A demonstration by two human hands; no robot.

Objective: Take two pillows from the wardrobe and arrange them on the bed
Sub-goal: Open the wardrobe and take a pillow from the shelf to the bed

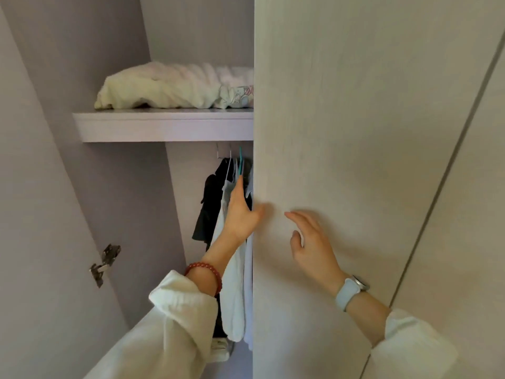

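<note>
On the wardrobe shelf (164,127) lies a crumpled cream pillow (153,90), with a pale pink-white pillow (216,73) behind it. Both are partly hidden by the right wardrobe door (355,132). My left hand (241,212) holds that door's left edge below the shelf, fingers behind the edge and thumb on the front. My right hand (308,242) hovers at the door's front face with loosely curled fingers and holds nothing.
A patterned cloth (237,97) lies beside the pillows. Dark and white clothes (232,269) hang on hangers under the shelf. The left door (32,214) stands open, with a metal hinge (105,263). Another closed door panel (470,214) is at the right.
</note>
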